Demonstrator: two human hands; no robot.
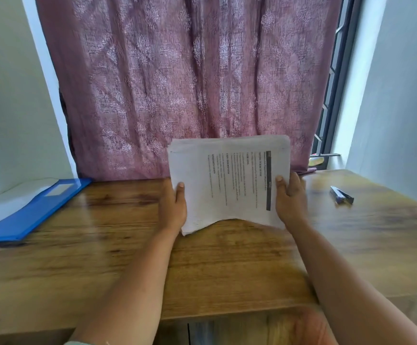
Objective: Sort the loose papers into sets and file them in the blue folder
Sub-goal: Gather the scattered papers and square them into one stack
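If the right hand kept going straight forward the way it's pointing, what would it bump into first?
Probably the purple curtain. The right hand holds the paper stack and points away across the wooden table toward it. Depth is hard to judge.

Soft daylight through the curtain (177, 83), glare on the table (102, 245), motion blur, wide-angle edge bending

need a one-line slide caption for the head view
Both hands, left hand and right hand, hold a paper stack upright on the desk; blue folder left, stapler right.
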